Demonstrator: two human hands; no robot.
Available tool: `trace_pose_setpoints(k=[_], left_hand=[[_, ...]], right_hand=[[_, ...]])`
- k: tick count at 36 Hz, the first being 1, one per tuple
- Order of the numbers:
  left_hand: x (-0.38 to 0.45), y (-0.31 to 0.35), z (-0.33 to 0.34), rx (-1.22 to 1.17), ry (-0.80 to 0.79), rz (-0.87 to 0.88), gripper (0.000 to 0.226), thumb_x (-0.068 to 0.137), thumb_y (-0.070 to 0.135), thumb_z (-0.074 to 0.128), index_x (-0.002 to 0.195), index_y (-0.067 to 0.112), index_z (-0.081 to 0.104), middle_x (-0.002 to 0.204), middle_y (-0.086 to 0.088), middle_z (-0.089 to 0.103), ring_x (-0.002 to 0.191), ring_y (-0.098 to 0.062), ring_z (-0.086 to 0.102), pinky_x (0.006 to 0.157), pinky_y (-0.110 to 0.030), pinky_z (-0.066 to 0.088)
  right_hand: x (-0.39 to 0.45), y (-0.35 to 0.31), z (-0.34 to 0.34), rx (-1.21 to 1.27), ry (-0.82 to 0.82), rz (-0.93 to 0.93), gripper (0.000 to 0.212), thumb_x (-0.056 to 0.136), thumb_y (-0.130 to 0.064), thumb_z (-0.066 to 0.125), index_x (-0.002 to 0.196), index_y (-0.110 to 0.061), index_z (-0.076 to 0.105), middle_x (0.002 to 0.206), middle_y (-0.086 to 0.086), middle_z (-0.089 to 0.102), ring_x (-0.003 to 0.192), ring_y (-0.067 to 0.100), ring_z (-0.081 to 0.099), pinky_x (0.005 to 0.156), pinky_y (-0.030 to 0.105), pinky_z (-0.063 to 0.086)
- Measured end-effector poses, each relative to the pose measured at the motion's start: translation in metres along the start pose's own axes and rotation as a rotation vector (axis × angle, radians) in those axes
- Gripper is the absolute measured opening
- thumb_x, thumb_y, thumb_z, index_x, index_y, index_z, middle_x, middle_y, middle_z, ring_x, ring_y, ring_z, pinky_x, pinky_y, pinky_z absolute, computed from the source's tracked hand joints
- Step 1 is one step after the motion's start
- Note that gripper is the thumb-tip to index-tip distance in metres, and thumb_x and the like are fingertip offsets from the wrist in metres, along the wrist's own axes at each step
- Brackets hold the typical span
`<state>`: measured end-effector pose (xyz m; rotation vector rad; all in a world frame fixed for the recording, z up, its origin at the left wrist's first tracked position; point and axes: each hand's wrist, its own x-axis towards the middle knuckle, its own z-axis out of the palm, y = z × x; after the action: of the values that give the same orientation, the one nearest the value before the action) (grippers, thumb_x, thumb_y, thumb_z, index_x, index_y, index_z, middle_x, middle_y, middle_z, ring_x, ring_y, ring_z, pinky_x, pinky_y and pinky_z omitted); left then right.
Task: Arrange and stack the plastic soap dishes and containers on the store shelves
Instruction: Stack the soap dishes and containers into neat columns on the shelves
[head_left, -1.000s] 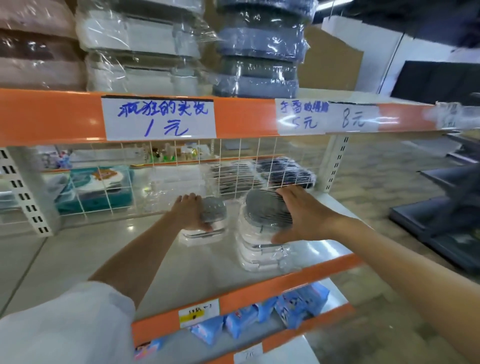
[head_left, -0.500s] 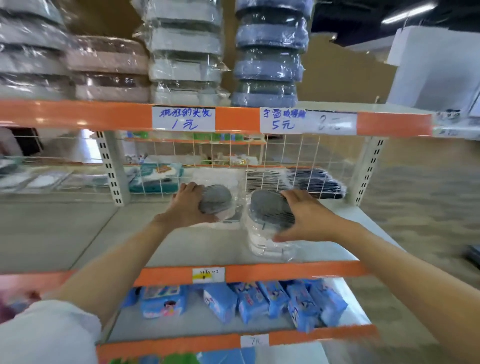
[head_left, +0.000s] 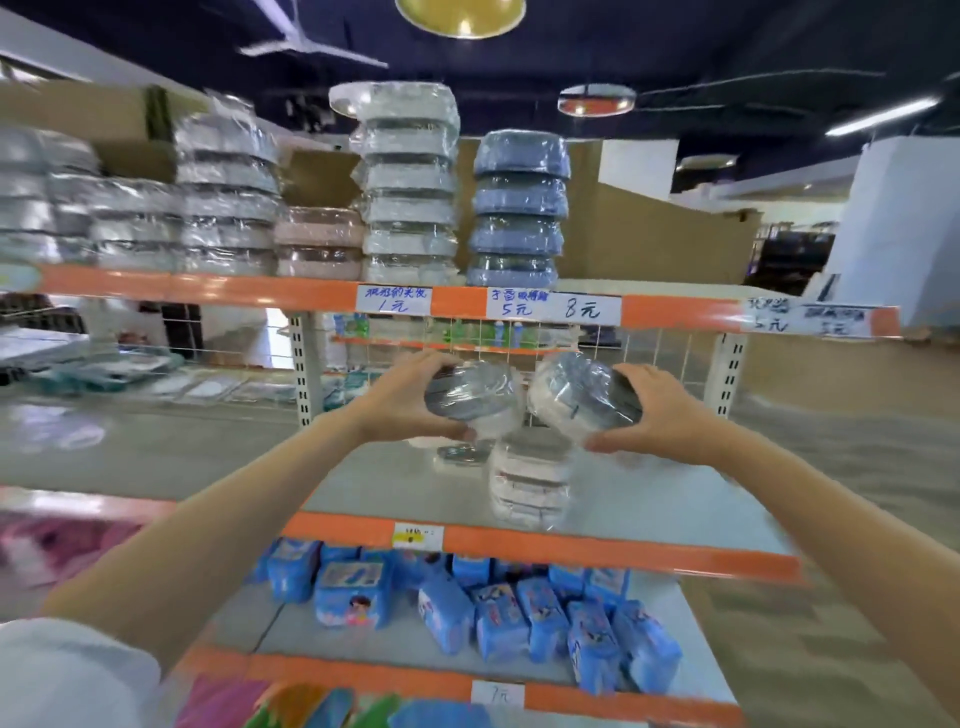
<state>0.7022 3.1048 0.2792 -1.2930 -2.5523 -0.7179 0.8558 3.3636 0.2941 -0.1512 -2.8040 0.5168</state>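
Left to right here; far left of the top shelf (head_left: 208, 288), sitting in wrapped stacks, greyish containers (head_left: 223, 197), then a pinkish pair, then a tall white stack (head_left: 410, 192) and a blue stack (head_left: 519, 208), probably piled by colour to keep the display tidy; blurry out that way, so not counting them.

Gripping a wrapped soap dish (head_left: 470, 397) in the left hand (head_left: 400, 400), thumb under, fingers curled over the top, held up clear of the middle shelf (head_left: 649, 499); right beside it, nearly touching, gripping a second wrapped dish (head_left: 582, 397) in the right hand (head_left: 670, 410), tilted with its dark grille side turned toward the palm; looking like both are being carried together, maybe headed for the stacks above, just a guess.

Sitting below them on the middle shelf, a short pile of the same dishes (head_left: 530, 478), still wrapped, upright.

Labels, handwritten in blue on white: "1元" under some characters too smeared to read; then "5元" and "8元"; further right two more tags, possibly "5元" each; lower down a "7元" tag (head_left: 497, 693) under the blue packets (head_left: 498, 608).
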Motion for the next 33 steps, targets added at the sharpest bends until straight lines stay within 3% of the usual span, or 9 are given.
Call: trace_pose_setpoints(k=[3, 4, 8, 11, 16, 21, 26, 30, 33], left_hand=[[0.009, 0.028, -0.019, -0.101, 0.078, 0.018, 0.108, 0.047, 0.076, 0.065, 0.136, 0.019, 0.043, 0.125, 0.010, 0.044, 0.114, -0.009, 0.043, 0.102, -0.029, 0.036], [0.013, 0.037, -0.026, -0.162, 0.099, 0.012, 0.108, 0.046, 0.075, 0.068, 0.135, 0.020, 0.043, 0.124, 0.010, 0.046, 0.113, -0.008, 0.046, 0.103, -0.029, 0.038], [0.039, 0.065, -0.055, -0.239, 0.142, 0.001, 0.122, 0.037, 0.087, 0.065, 0.137, 0.023, 0.039, 0.123, 0.007, 0.047, 0.109, -0.014, 0.054, 0.098, -0.037, 0.047], [0.066, 0.084, -0.070, -0.208, 0.177, 0.023, 0.132, 0.032, 0.091, 0.061, 0.140, 0.020, 0.038, 0.127, 0.004, 0.041, 0.110, -0.015, 0.051, 0.100, -0.036, 0.044], [0.117, 0.110, -0.074, -0.207, 0.211, 0.070, 0.131, 0.034, 0.086, 0.067, 0.139, 0.013, 0.038, 0.127, -0.006, 0.044, 0.111, -0.021, 0.051, 0.100, -0.037, 0.046], [0.176, 0.124, -0.069, -0.274, 0.251, 0.093, 0.103, 0.047, 0.066, 0.080, 0.127, 0.013, 0.042, 0.123, -0.005, 0.050, 0.108, -0.022, 0.053, 0.096, -0.040, 0.047], [0.230, 0.134, -0.053, -0.223, 0.245, 0.127, 0.082, 0.068, 0.051, 0.077, 0.131, 0.011, 0.044, 0.127, -0.002, 0.051, 0.109, -0.014, 0.051, 0.092, -0.026, 0.042], [0.263, 0.138, -0.032, -0.203, 0.162, 0.121, 0.081, 0.073, 0.048, 0.075, 0.135, 0.009, 0.040, 0.130, -0.003, 0.051, 0.106, -0.013, 0.050, 0.088, -0.023, 0.040], [0.284, 0.135, -0.014, -0.213, 0.111, 0.101, 0.083, 0.074, 0.048, 0.075, 0.138, 0.012, 0.036, 0.136, -0.005, 0.048, 0.108, -0.012, 0.047, 0.087, -0.023, 0.036]], right_hand=[[0.001, 0.010, -0.021, 0.023, 0.074, 0.012, 0.089, 0.050, -0.068, 0.079, 0.117, -0.020, 0.046, 0.101, -0.006, 0.045, 0.096, 0.018, 0.042, 0.074, 0.025, 0.038], [0.003, 0.012, -0.028, 0.025, 0.096, 0.007, 0.087, 0.051, -0.066, 0.080, 0.116, -0.020, 0.047, 0.101, -0.005, 0.046, 0.096, 0.018, 0.043, 0.073, 0.025, 0.036], [0.019, 0.020, -0.060, -0.044, 0.203, -0.014, 0.121, 0.032, -0.086, 0.062, 0.131, -0.018, 0.045, 0.116, 0.001, 0.049, 0.107, 0.022, 0.045, 0.094, 0.041, 0.042], [0.036, 0.026, -0.081, -0.092, 0.231, -0.027, 0.126, 0.027, -0.096, 0.056, 0.126, -0.019, 0.049, 0.106, 0.000, 0.049, 0.096, 0.020, 0.045, 0.087, 0.041, 0.044], [0.060, 0.030, -0.108, -0.139, 0.224, -0.003, 0.102, 0.060, -0.065, 0.075, 0.141, -0.016, 0.037, 0.126, 0.006, 0.040, 0.121, 0.027, 0.033, 0.103, 0.045, 0.033], [0.103, 0.054, -0.124, -0.172, 0.200, 0.036, 0.101, 0.064, -0.061, 0.075, 0.145, -0.019, 0.032, 0.131, 0.006, 0.038, 0.122, 0.027, 0.031, 0.105, 0.043, 0.032], [0.143, 0.083, -0.134, -0.104, 0.161, 0.058, 0.084, 0.064, -0.052, 0.080, 0.132, -0.017, 0.045, 0.125, 0.004, 0.051, 0.115, 0.024, 0.045, 0.104, 0.041, 0.038], [0.162, 0.104, -0.132, 0.116, 0.076, 0.077, 0.102, 0.055, -0.047, 0.088, 0.137, -0.020, 0.033, 0.124, -0.006, 0.051, 0.116, 0.016, 0.051, 0.104, 0.037, 0.042], [0.173, 0.119, -0.125, 0.314, 0.080, 0.022, 0.110, 0.062, -0.023, 0.089, 0.146, -0.025, 0.018, 0.133, -0.009, 0.037, 0.125, 0.011, 0.042, 0.100, 0.023, 0.042]])
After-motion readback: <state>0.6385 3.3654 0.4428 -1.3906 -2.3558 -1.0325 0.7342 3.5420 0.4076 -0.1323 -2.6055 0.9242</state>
